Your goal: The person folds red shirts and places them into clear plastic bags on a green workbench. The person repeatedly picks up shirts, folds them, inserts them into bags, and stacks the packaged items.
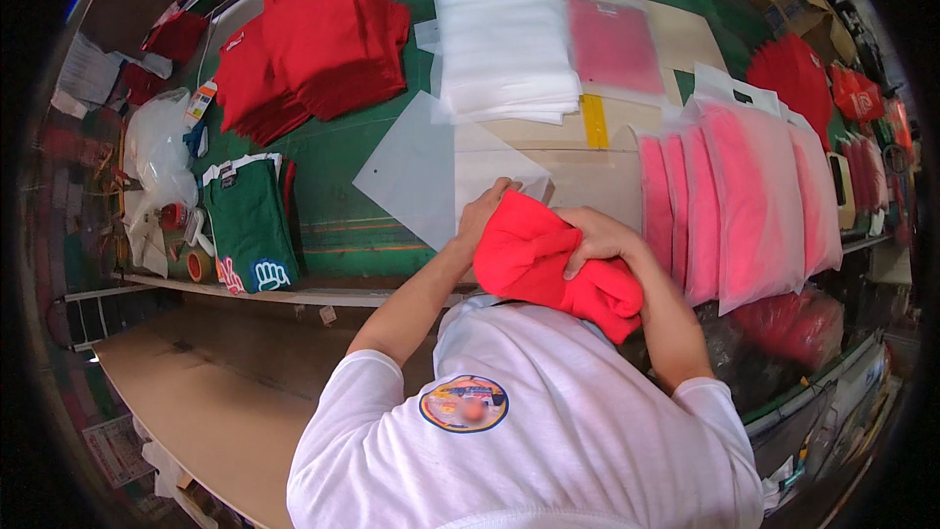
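Note:
A bright red folded garment (534, 250) is bunched up close in front of my chest, over the table's near edge. From its right side my right hand (602, 238) grips it, thumb pressed on the cloth. At its upper left edge my left hand (487, 208) is closed on the fabric, and part of that hand is hidden behind the red cloth. Just beyond my hands lie a translucent plastic sheet (406, 171) and a beige board (597, 186).
Red folded garments (338, 39) are piled at the back left, with a green printed shirt (247, 220) nearer. White plastic bags (504, 49) are stacked at the back middle. On the right stand several bagged pink-red garments (754, 196). A brown board (225, 402) sits below the table edge.

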Action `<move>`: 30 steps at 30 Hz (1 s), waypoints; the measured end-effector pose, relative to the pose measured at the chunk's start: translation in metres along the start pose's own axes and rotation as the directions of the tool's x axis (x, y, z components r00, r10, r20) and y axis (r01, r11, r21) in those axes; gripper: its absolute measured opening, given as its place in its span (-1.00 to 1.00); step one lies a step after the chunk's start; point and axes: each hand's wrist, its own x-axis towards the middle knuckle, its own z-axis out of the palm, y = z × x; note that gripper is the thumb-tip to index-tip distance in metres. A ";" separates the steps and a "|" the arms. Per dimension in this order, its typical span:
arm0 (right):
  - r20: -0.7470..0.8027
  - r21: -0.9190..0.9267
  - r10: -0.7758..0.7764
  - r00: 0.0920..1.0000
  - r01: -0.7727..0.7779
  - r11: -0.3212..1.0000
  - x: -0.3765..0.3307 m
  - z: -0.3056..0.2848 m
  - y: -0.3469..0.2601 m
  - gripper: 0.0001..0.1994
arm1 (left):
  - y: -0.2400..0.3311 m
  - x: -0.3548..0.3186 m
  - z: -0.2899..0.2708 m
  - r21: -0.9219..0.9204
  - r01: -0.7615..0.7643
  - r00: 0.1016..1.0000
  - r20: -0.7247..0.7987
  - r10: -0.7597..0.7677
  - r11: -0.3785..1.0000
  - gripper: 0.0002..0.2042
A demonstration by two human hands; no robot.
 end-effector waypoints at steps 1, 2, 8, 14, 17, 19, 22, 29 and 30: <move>0.007 0.040 0.021 1.000 -0.022 0.999 0.003 -0.001 0.009 -0.17 | -0.003 -0.006 0.000 0.033 -0.109 0.993 -0.036 0.111 0.993 -0.55; 0.012 0.078 0.041 0.999 -0.042 0.996 0.006 -0.005 0.020 -0.18 | -0.006 -0.005 0.000 0.069 -0.219 0.972 -0.070 0.224 0.973 -0.54; 0.070 0.168 0.095 0.993 -0.105 0.980 0.012 -0.015 0.026 -0.24 | -0.026 0.000 0.002 -0.090 -0.269 0.963 -0.057 0.265 0.959 -0.51; -0.016 0.099 0.161 0.987 -0.159 0.982 0.007 -0.014 0.023 -0.21 | -0.040 -0.004 -0.011 -0.231 -0.404 0.905 0.039 0.423 0.885 -0.34; -0.083 0.012 0.216 0.973 -0.215 0.976 0.002 -0.013 0.016 -0.19 | -0.012 -0.020 -0.035 -0.413 -0.387 0.874 0.121 0.471 0.825 -0.19; -0.129 -0.021 0.208 0.970 -0.212 0.977 0.000 -0.009 0.014 -0.19 | -0.013 -0.020 -0.035 -0.373 -0.478 0.828 0.111 0.550 0.795 -0.16; -0.248 -0.015 0.181 0.952 -0.190 0.982 -0.003 0.000 0.017 -0.18 | -0.006 -0.022 -0.047 -0.275 -0.526 0.818 0.098 0.567 0.805 -0.15; -0.489 -0.177 0.124 0.863 -0.238 0.955 -0.012 0.013 0.009 -0.14 | 0.027 -0.034 -0.059 -0.048 -0.492 0.869 0.041 0.494 0.869 -0.18; -0.510 -0.214 0.131 0.850 -0.273 0.938 -0.012 0.015 0.003 -0.14 | 0.034 -0.036 -0.062 -0.009 -0.476 0.878 0.047 0.476 0.879 -0.18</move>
